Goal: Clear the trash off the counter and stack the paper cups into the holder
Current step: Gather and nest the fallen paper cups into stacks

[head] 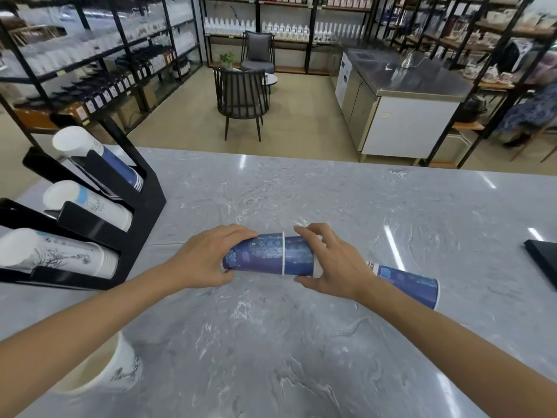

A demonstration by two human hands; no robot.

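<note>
Two blue patterned paper cups are held sideways above the grey marble counter (301,191), one nested partly into the other. My left hand (208,257) grips the outer cup (256,253) by its base end. My right hand (328,260) grips the inner cup (298,256) near its base. A third blue cup (413,285) lies on its side on the counter, partly behind my right wrist. The black cup holder (144,206) stands at the left with three slanted stacks: blue cups (120,167) on top, white ones (90,203) in the middle and white ones (60,251) at the bottom.
A white cup with an ink drawing (111,369) stands upright near the front left, under my left forearm. A black flat object (545,260) lies at the counter's right edge. Beyond the counter are chairs, a steel cabinet and shelves of bottles.
</note>
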